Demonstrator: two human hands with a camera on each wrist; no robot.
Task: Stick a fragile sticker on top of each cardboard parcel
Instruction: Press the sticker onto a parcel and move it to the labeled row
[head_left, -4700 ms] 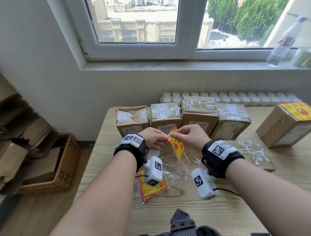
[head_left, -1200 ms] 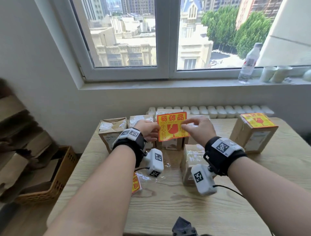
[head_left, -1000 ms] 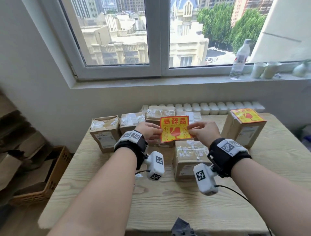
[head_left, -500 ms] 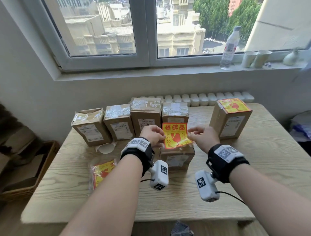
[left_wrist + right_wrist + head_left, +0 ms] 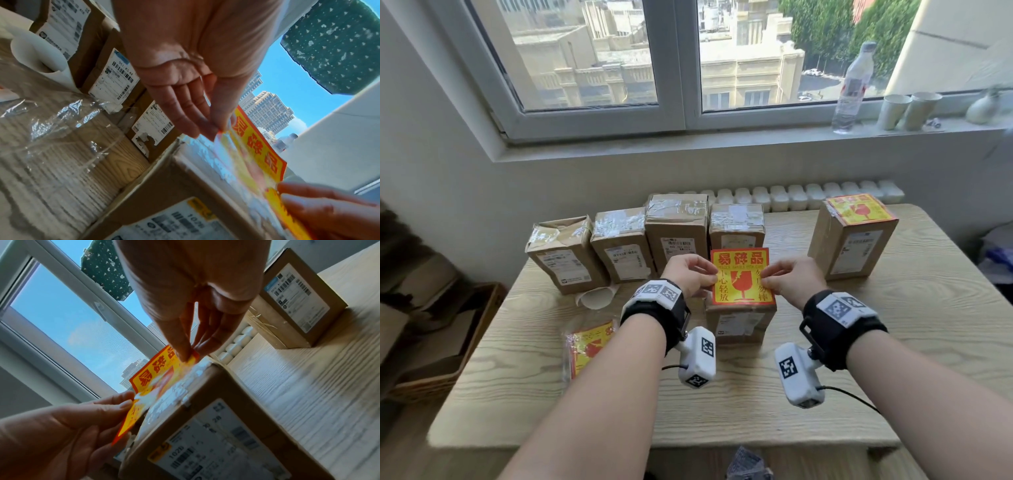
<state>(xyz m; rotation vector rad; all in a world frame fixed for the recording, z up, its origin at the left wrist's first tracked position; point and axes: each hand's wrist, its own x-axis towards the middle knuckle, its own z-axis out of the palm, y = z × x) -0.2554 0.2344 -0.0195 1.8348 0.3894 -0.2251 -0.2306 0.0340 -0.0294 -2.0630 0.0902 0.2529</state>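
A yellow and red fragile sticker (image 5: 741,277) is stretched flat between both hands just above the taped top of a cardboard parcel (image 5: 739,323) at the table's middle. My left hand (image 5: 693,275) pinches its left edge (image 5: 223,128). My right hand (image 5: 789,278) pinches the right edge (image 5: 188,356). The sticker's near edge lies against the parcel top (image 5: 174,386); its far edge tilts up. Several unstickered parcels (image 5: 676,229) stand in a row behind. One parcel (image 5: 854,236) at the back right carries a sticker on top.
A plastic bag of spare stickers (image 5: 589,344) lies on the wooden table (image 5: 893,342) at the left, with a curled white backing sheet (image 5: 597,298) behind it. A bottle (image 5: 854,87) and cups (image 5: 907,109) stand on the windowsill. A basket (image 5: 448,342) sits left on the floor.
The peeled sticker, first held up in the air by both hands, has come down onto the front parcel. The view has tilted down and shifted right.
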